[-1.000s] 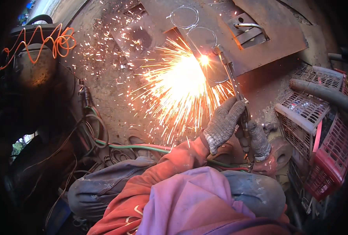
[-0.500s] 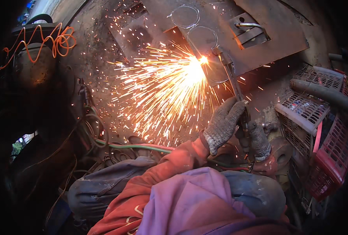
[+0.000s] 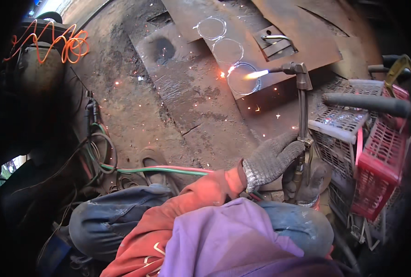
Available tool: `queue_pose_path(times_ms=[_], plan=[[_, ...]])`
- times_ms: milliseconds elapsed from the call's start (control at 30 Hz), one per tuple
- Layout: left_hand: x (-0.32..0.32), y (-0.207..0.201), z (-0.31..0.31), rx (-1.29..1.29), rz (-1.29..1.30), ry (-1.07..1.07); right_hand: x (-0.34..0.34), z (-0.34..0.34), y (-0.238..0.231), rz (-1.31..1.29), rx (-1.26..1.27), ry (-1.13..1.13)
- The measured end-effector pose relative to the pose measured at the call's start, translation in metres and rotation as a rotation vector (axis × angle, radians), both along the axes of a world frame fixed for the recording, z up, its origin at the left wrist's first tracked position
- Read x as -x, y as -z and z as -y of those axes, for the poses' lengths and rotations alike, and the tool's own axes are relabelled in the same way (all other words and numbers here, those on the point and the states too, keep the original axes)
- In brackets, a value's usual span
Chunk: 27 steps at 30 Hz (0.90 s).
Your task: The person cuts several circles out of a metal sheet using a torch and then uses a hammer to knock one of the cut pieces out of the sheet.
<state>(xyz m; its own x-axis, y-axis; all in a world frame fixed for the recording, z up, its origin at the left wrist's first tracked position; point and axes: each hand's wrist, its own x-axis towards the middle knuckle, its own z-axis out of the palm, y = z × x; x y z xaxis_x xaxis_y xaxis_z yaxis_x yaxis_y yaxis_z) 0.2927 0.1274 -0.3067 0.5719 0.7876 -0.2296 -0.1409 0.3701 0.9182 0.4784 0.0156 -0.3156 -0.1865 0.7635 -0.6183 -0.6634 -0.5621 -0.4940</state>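
Note:
A gas cutting torch (image 3: 302, 106) stands upright to the right of centre, its head turned left with a lit flame (image 3: 257, 74) at the tip. My gloved right hand (image 3: 315, 185) is wrapped round the torch's handle. Higher up, my gloved left hand (image 3: 275, 157) has its fingertips at the torch's valve and lever area; some of its fingers are hidden. The flame points over a brown steel plate (image 3: 302, 74) marked with three chalk circles. It lies over the nearest circle (image 3: 243, 78), where a glowing spot shows on the left rim.
Plastic baskets, one red (image 3: 376, 180) and one greyish (image 3: 337, 127), stand at right with a pipe (image 3: 367, 102) across them. Red and green hoses (image 3: 164, 170) run before my knees. An orange coiled hose (image 3: 73, 46) hangs far left. Sparks dot the floor.
The large spray of sparks has died down to scattered specks. The torch has moved right, its head lifted off the plate edge, and a flame now shows. Both hands moved slightly with it.

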Motion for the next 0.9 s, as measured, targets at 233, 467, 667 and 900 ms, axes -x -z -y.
queue_pose_path(times_ms=[233, 467, 667, 900], plan=[[-0.02, -0.03, 0.023, -0.096, -0.041, 0.121, -0.002, 0.043, -0.017, 0.096, -0.152, -0.015], [-0.031, 0.005, 0.039, 0.088, 0.072, 0.16, 0.008, 0.063, -0.017, 0.412, 0.098, -0.018], [-0.012, 0.028, 0.05, -0.043, -0.201, -0.004, 0.02, 0.057, 0.004, 0.242, 0.063, -0.078], [-0.004, 0.077, 0.061, -0.52, -0.396, -0.104, 0.03, 0.046, 0.022, 0.315, 0.164, -0.134]])
